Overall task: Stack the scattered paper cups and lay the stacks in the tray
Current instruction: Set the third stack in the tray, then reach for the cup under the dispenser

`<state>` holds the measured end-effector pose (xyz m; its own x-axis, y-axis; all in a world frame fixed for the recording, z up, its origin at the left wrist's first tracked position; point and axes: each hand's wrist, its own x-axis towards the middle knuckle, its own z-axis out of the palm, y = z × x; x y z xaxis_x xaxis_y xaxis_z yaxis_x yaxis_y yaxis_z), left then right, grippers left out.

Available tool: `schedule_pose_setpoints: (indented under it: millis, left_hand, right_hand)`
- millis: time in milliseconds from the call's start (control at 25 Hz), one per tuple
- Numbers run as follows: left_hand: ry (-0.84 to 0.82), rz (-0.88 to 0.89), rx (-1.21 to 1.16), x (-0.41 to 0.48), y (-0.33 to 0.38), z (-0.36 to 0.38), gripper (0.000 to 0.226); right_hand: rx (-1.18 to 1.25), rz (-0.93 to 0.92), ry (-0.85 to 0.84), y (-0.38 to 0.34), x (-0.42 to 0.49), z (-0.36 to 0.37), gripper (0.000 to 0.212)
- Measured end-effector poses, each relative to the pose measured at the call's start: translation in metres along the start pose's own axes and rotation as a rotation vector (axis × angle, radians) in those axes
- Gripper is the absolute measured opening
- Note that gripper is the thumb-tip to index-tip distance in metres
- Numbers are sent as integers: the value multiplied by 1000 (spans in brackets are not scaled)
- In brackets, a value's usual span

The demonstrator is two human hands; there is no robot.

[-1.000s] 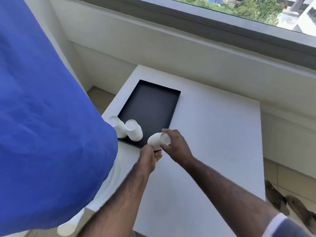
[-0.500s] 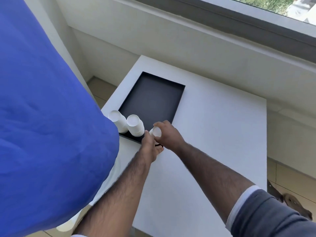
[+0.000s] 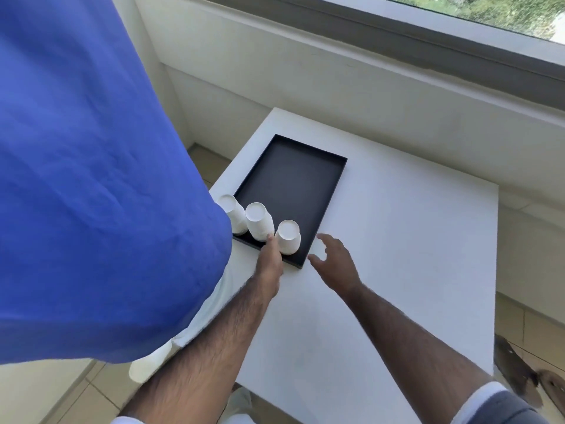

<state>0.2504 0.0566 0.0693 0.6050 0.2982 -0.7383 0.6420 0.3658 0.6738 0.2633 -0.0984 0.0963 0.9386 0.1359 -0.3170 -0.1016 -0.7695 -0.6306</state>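
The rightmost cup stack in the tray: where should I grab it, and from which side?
Take the rightmost stack around its side wall, coming from the right, where the open right hand is. It stands upside down, and the left hand and the middle stack crowd its left.

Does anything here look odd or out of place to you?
One thing: a white paper cup pokes out from under the blue cloth at the lower left, off the table's edge, away from the three cup stacks standing in the black tray. Nothing looks spilled or damaged.
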Motion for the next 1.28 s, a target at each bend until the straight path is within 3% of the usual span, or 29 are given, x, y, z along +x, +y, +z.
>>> schedule_pose_setpoints:
  millis: [200, 480, 680, 880, 960, 1120, 1280]
  left_hand:
    - [32, 9, 191, -42, -39, -22, 72]
    - [141, 8, 281, -133, -77, -93, 67]
    - [312, 286, 393, -175, -109, -180, 43]
    - [607, 455, 344, -176, -98, -264, 27]
    - [533, 411, 335, -167, -88, -288, 19]
    - [270, 64, 280, -133, -85, -326, 56]
    - [121, -92, 154, -123, -78, -329, 54]
  right_hand:
    - [197, 167, -11, 42, -66, 11, 34]
    - [314, 248, -353, 54, -134, 47, 18]
    - [340, 283, -487, 30, -171, 67, 13]
    - [382, 312, -504, -23, -188, 121, 13]
    - [421, 344, -500, -49, -195, 152, 19]
    - [514, 356, -568, -101, -211, 206, 52]
    - [581, 348, -557, -130, -216, 236, 71]
